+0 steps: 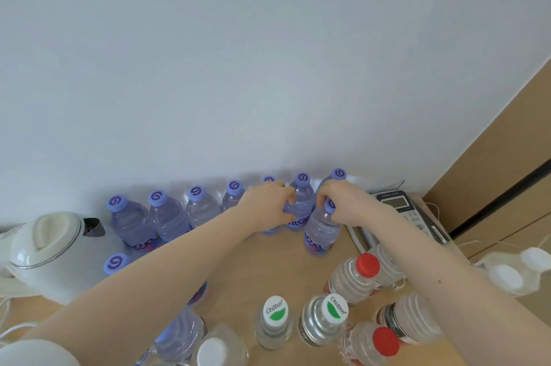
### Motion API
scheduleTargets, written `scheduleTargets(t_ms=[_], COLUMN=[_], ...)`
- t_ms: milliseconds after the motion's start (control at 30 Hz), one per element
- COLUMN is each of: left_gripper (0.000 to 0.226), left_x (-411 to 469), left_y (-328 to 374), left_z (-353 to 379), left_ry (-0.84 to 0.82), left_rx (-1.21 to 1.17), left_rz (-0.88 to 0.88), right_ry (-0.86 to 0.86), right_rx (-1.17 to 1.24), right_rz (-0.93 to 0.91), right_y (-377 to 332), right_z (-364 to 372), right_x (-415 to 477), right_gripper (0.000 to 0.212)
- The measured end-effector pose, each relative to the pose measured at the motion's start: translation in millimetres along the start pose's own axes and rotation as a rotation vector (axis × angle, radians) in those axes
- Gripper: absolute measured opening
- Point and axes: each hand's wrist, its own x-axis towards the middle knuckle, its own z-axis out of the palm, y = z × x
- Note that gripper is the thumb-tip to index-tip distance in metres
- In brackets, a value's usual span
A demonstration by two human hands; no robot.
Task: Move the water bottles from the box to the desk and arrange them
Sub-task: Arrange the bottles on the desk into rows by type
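Note:
Several purple-capped water bottles stand in a row along the wall on the wooden desk (265,270). My left hand (268,201) grips the side of one bottle (301,201) in that row. My right hand (343,201) holds the neck of another purple-capped bottle (320,231) standing just in front of the row. One more purple-capped bottle (115,264) stands by the kettle, partly hidden by my left forearm. Near me stand green-capped bottles (274,321), red-capped bottles (354,276) and a white-capped one (214,350). No box is in view.
A white electric kettle (50,249) stands at the left of the desk. A desk phone (408,213) lies at the back right by the wall. A white power strip (518,273) and cables lie at the right, next to a wooden cabinet (507,181).

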Motion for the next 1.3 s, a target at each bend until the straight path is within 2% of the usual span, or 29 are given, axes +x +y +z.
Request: scheduleTargets(t_ms=[100, 167, 467, 533, 600, 733, 1300], left_gripper=[0.031, 0.03, 0.031, 0.031, 0.03, 0.03, 0.026], left_x=[4, 6, 9, 10, 11, 13, 16], left_y=[4, 7, 10, 11, 12, 16, 30], left_z=[3, 4, -1, -3, -4, -5, 1], left_ry=[-0.009, -0.01, -0.009, -0.005, -0.007, -0.024, -0.039], left_rx=[-0.003, -0.006, -0.006, -0.005, -0.003, 0.009, 0.059], left_rz=[0.002, 0.005, 0.011, 0.01, 0.012, 0.017, 0.026], right_ry=[0.022, 0.031, 0.062, 0.056, 0.07, 0.068, 0.09], right_rx=[-0.091, -0.064, -0.04, -0.045, -0.074, -0.092, -0.048], right_rz=[0.076, 0.128, 0.115, 0.109, 0.098, 0.112, 0.127], right_y=[4, 2, 2, 5, 9, 18, 37], right_z=[0, 1, -1, -3, -5, -5, 3], right_x=[-1, -1, -6, -6, -5, -4, -12], right_gripper=[0.036, 0.037, 0.013, 0.027, 0.018, 0.031, 0.028])
